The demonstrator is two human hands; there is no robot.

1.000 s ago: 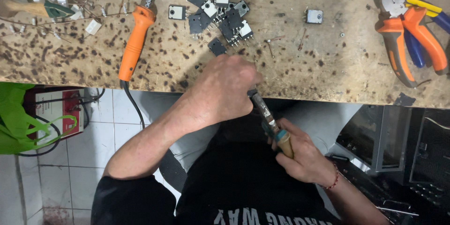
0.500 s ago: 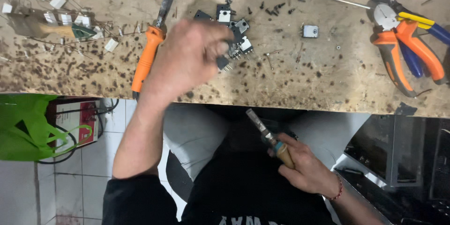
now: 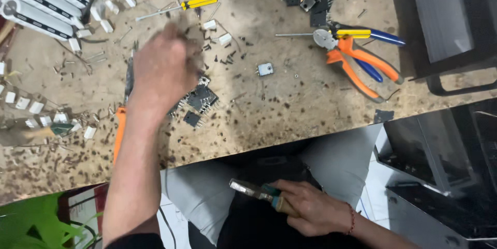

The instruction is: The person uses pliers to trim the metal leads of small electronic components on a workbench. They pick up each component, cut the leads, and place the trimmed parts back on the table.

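Left hand (image 3: 164,67) reaches over the pitted workbench (image 3: 290,114), knuckles up and blurred; fingers curled down just above the cluster of black flat components (image 3: 199,98). Cannot tell whether it grips anything. The cluster lies on the bench directly below that hand, toward the bench's near edge. Orange-handled soldering iron (image 3: 120,130) lies left of the cluster, partly under the forearm. Small square silver part (image 3: 265,69) sits right of the cluster; orange pliers (image 3: 357,67) further right. Right hand (image 3: 310,210), in the lap below the bench edge, is closed around a teal-handled tool (image 3: 256,192).
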